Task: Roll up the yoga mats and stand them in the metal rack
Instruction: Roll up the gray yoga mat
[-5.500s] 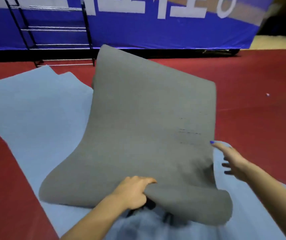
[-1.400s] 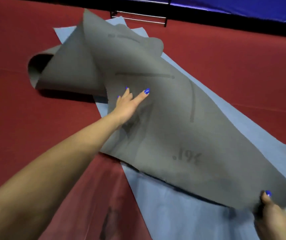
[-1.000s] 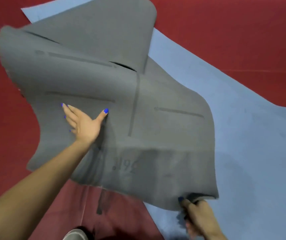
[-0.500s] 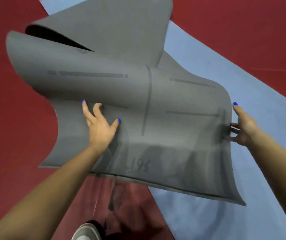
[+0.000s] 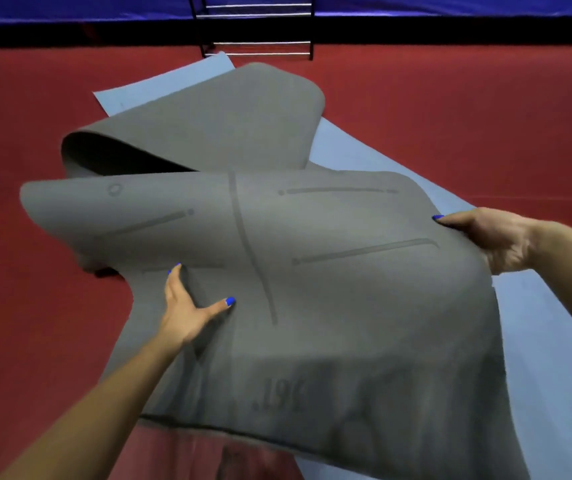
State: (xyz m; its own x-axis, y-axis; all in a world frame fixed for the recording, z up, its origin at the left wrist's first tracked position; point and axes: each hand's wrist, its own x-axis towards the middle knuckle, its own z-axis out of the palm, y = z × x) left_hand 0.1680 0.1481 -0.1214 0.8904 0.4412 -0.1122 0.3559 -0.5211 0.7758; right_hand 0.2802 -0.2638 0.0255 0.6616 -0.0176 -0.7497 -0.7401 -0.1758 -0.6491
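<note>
a view looking down from a person's head at a dark red floor. from the lower left, a bare forearm reaches in; the left hand, with bright blue nail polish, lies on the top face of a large floppy grey yoga mat with faint printed alignment lines, the thumb spread out to the right and the fingers pointing away, fairly straight; whether they press flat or pinch a fold of the mat cannot be told. the grey mat is lifted and buckled rather than rolled: its left side curls over into a loose open loop with a dark hollow behind it, its far end lies flat and rounded, and its near edge hangs low toward the camera. beneath it, and stretching off to the far left and near right, lies a flat light blue yoga mat on the floor. on the right, the right hand grips the grey mat's right edge, thumb on top and the other fingers curled under out of sight. at the top centre, a black metal rack with silver horizontal bars stands just beyond the blue mat's far corner, in front of a blue banner wall.
</note>
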